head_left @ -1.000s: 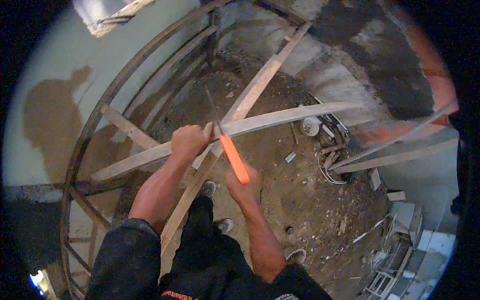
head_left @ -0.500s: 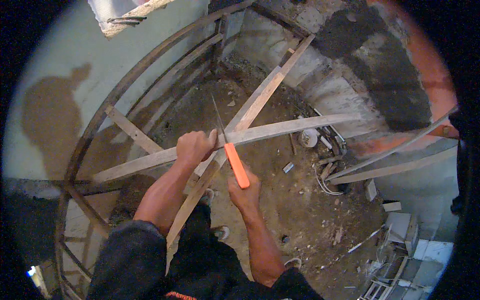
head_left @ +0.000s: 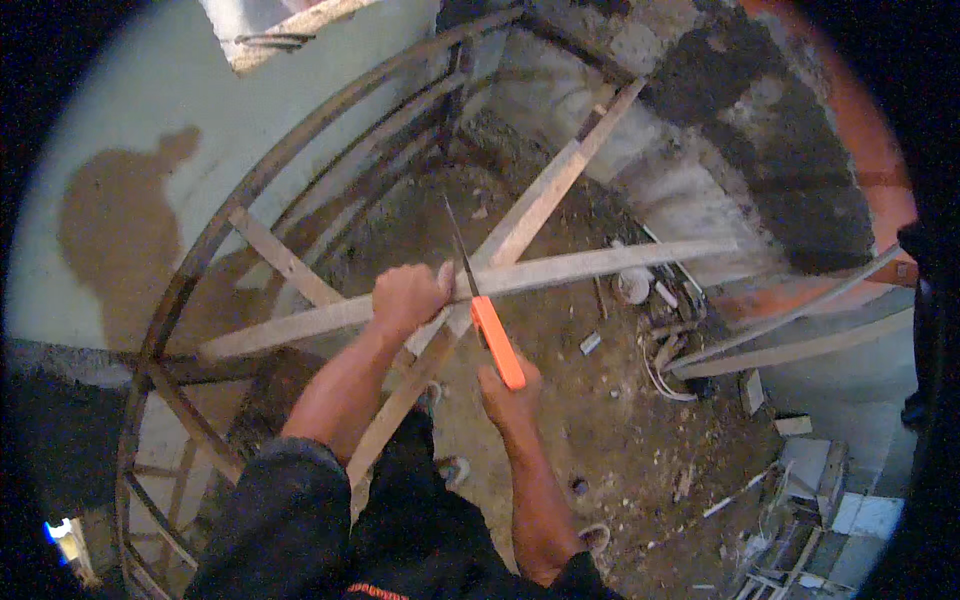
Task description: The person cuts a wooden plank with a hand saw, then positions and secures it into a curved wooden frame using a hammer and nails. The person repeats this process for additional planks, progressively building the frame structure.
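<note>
From my distant post, I see the view swing slightly, while the orange-handled handsaw [head_left: 497, 345] stays across the pale board [head_left: 590, 262], which seems unsevered; my right hand [head_left: 508, 392] is wrapped around its handle, my left hand [head_left: 408, 298] curled over the board left of the blade, that long, greyish timber crossing a diagonal plank [head_left: 540, 205]

White bucket [head_left: 633, 289] on dirt floor [head_left: 556, 338]
</note>
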